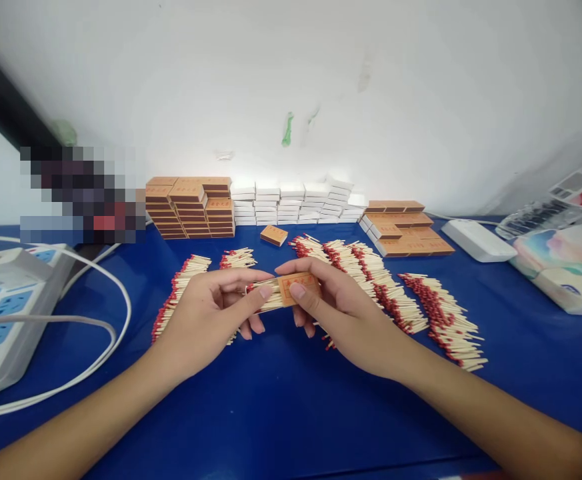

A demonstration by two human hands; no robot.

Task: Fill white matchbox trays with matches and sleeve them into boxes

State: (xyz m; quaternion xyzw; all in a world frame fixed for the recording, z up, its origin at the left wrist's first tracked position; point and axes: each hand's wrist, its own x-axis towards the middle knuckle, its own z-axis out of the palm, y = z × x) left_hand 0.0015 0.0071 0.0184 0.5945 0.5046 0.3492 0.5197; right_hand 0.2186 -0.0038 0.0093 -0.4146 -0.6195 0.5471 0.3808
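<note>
Between both hands, above the blue table, is a matchbox whose inner tray (265, 297) of red-tipped matches sticks partly out of its orange sleeve (291, 287). My left hand (215, 300) is closed on the tray end, thumb lying over the matches. The sleeve is pinched by my right hand (338, 303), thumb on its printed face. Loose matches lie in rows on both sides: a left row (183, 287), a shorter row (237, 258) partly behind my left hand, and wider rows (381, 280) to the right. A single orange matchbox (273, 235) lies behind my hands.
Along the wall stand stacked brown matchboxes (191, 207), white trays (291, 203) and more orange sleeves (405, 230). A power strip (15, 313) with looping white cables is on the left. A white device (478, 240), tissue pack (565, 267) and clear bottle (533, 217) are on the right.
</note>
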